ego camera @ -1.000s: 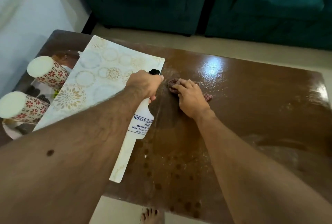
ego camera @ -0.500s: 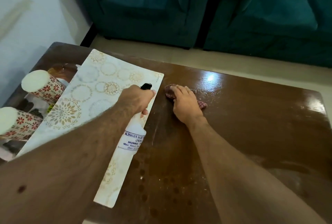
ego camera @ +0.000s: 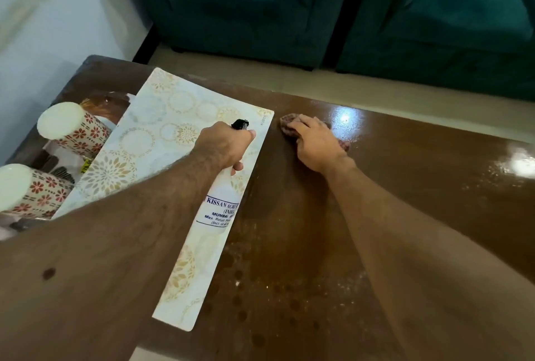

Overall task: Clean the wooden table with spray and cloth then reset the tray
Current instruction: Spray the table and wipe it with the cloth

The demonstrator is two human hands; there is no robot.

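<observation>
My left hand grips a white spray bottle with a black nozzle and a printed label, held over the right edge of a patterned white and gold mat. My right hand presses flat on a small reddish cloth on the glossy wooden table, just right of the mat's far corner. The table surface around the cloth looks wet and streaked. At the far left, two upturned floral cups stand on a tray that the mat partly covers.
Dark teal sofas stand beyond the table across a strip of pale floor. A white wall runs along the left. The table's near edge lies at the bottom, with droplets spotting the wood there.
My right hand has slid the cloth a little farther away along the mat's edge. My left hand has drawn the spray bottle leftward over the mat. My head has shifted the view.
</observation>
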